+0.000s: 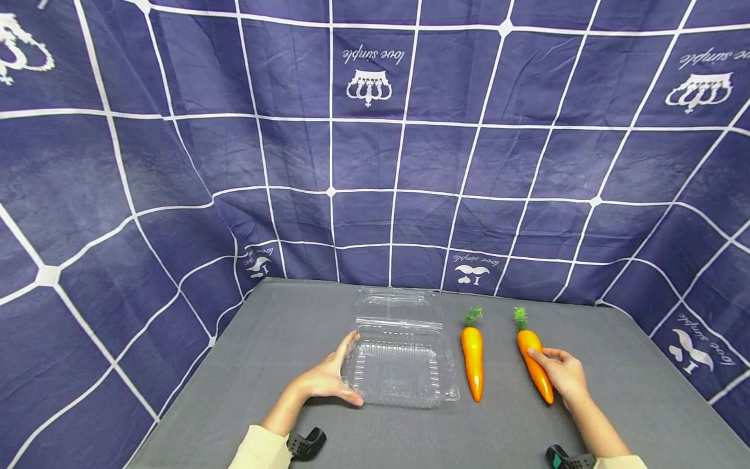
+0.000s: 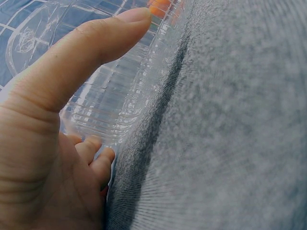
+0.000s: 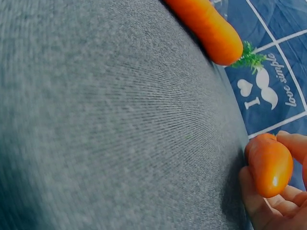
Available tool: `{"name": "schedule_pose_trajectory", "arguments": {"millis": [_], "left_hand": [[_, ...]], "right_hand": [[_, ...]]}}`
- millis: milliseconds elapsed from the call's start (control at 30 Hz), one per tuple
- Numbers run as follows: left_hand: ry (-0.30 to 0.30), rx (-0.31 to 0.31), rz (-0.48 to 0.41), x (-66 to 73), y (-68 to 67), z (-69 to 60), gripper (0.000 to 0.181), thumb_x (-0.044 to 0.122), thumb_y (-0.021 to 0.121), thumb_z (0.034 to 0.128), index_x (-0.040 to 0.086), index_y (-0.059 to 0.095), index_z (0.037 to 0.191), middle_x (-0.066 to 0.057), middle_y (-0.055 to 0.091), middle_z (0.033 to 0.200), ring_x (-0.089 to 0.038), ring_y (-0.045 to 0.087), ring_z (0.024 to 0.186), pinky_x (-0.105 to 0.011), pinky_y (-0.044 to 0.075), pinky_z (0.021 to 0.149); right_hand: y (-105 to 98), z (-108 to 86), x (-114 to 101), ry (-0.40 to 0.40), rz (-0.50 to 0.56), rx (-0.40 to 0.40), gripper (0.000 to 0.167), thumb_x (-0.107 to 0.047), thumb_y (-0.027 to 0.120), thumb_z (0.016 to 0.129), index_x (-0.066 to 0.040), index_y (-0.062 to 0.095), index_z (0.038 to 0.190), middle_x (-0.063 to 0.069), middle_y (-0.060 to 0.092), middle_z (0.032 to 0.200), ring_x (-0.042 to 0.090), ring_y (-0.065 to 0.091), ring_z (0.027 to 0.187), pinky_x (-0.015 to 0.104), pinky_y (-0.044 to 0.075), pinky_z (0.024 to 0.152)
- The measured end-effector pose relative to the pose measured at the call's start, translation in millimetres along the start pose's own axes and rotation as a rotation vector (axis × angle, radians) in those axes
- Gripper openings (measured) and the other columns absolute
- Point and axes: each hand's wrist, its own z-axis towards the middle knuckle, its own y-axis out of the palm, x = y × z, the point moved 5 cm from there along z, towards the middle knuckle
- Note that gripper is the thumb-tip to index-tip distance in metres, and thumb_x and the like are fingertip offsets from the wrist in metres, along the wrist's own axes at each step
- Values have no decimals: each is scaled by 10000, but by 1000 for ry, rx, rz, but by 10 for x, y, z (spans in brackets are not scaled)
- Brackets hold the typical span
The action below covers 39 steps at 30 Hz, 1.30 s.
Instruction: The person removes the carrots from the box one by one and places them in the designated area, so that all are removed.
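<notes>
A clear plastic clamshell container (image 1: 398,374) lies with its lid (image 1: 398,298) folded back on the grey table. My left hand (image 1: 328,378) grips its left side, the thumb (image 2: 105,40) along the front and the other fingers (image 2: 98,160) at the side wall. To the right, my right hand (image 1: 565,374) holds an orange carrot (image 1: 536,368) with a green top, thumb on one side and fingers on the other; its rounded end also shows in the right wrist view as an orange carrot (image 3: 271,165). A second carrot (image 1: 472,365) lies between the container and the held one.
The grey cloth-covered table (image 1: 234,365) spreads under everything. A blue curtain (image 1: 363,156) with white grid lines stands behind it and at both sides. Each wrist wears a black band, the left band (image 1: 307,444) and the right band (image 1: 568,459).
</notes>
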Motion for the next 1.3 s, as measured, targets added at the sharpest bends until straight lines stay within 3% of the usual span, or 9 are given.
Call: {"name": "schedule_pose_trajectory", "arguments": {"millis": [367, 633, 800, 1100, 1300], "left_hand": [[7, -6, 1, -20, -2, 4, 1339, 131, 959, 556, -25, 47, 1524, -249, 222, 1557, -414, 199, 1426, -539, 175, 1125], [7, -3, 1, -15, 4, 12, 1337, 132, 961, 554, -20, 54, 1525, -249, 226, 1555, -410, 201, 1426, -529, 176, 1129], [9, -2, 4, -17, 10, 25, 1334, 128, 960, 554, -23, 57, 1523, -256, 225, 1554, -411, 200, 1426, -534, 175, 1128], [7, -2, -4, -28, 21, 48, 1334, 128, 963, 547, -14, 66, 1524, -242, 232, 1555, -404, 205, 1427, -539, 172, 1127], [20, -1, 35, -47, 15, 26, 1351, 146, 969, 543, -22, 53, 1521, -262, 234, 1547, -428, 221, 1414, -570, 193, 1116]], "right_hand": [[-26, -10, -56, -14, -112, 32, 626, -442, 687, 880, 132, 606, 1117, 165, 670, 916, 220, 565, 803, 310, 416, 686], [-29, -2, -53, 8, -121, 11, 628, -438, 705, 866, 133, 600, 1104, 80, 662, 799, 139, 557, 645, 289, 455, 563], [-33, -5, -50, 9, -112, 10, 632, -419, 707, 865, 149, 585, 1115, 94, 662, 796, 123, 568, 603, 280, 484, 531], [-69, -19, -49, 15, -133, 24, 638, -434, 689, 865, 149, 585, 1103, 102, 659, 795, 124, 564, 614, 279, 479, 546], [-65, -10, 0, 42, -38, -30, 675, -424, 680, 887, 173, 531, 1162, 47, 636, 768, 90, 590, 630, 259, 546, 564]]}}
